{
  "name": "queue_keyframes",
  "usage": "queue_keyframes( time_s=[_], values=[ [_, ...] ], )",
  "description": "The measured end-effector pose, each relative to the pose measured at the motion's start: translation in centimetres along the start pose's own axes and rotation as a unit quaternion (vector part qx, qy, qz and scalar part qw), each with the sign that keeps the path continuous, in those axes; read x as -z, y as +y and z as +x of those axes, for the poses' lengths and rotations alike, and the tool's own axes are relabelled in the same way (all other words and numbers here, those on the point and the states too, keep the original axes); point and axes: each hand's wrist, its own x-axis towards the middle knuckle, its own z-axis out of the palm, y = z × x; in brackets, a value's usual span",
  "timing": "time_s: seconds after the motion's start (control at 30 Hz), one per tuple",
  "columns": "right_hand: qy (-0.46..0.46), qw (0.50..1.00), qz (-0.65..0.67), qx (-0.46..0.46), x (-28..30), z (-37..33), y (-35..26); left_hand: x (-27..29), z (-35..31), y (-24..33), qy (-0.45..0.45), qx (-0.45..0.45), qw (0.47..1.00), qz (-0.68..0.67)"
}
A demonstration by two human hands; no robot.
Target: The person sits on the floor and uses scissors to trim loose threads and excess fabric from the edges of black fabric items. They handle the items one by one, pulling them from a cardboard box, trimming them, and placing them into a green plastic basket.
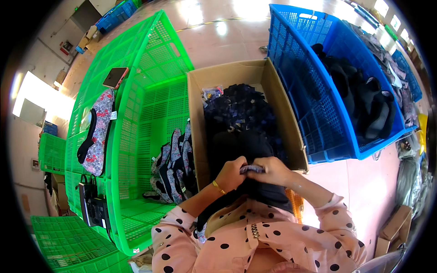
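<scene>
- Pink, glossy floor (227, 48) spreads beyond both grips, throwing back white patches of light.
- Mottled grey-purple cloth (251, 169), small and folded, lies between the left grip (231, 176) and the right grip (273, 172); both are closed, fingers curled tightly on it, nearly meeting.
- Brown cardboard box (283, 109), open and straight-walled, stands just beyond the grips, holding a loose, ragged heap of small dark pieces (239, 107).
- Black fabric (268, 193), soft and matte, drapes below the grips.
- Green plastic crate (157, 68), lattice-walled, stands left of the grips; curved floral pieces (173, 166) with black parts overlap inside.
- Farther left, a single floral piece (101, 132) and a flat phone (115, 78) rest on green lattice.
- Blue perforated crate (302, 86), right of the grips, holds dark, rounded pieces (375, 107).
</scene>
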Motion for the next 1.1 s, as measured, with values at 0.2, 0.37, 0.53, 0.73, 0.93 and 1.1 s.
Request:
queue_keyframes(
  time_s=[0.2,0.37,0.53,0.73,0.93,1.1],
  values=[
    [-0.13,0.984,-0.089,0.079,2.1,-3.0,-2.2,0.2,-2.3,0.9,-0.068,-0.034,0.997,-0.003],
    [-0.093,0.991,-0.077,0.057,0.3,-4.2,-2.5,0.7,-2.7,0.5,-0.097,-0.064,0.993,0.008],
    [-0.061,0.988,-0.112,0.082,0.0,-4.4,-1.1,3.8,-2.9,1.3,-0.249,-0.041,0.964,-0.08],
    [-0.043,0.986,-0.131,0.099,0.7,-2.3,0.0,3.1,-3.0,0.5,-0.175,-0.07,0.982,-0.009],
    [-0.132,0.986,-0.021,0.104,3.3,-0.3,-1.0,4.2,-1.9,0.8,-0.181,-0.048,0.982,-0.019],
    [-0.096,0.99,-0.078,0.07,2.1,-0.8,-0.6,3.7,-2.0,0.4,-0.185,-0.053,0.981,-0.021]
  ],
)
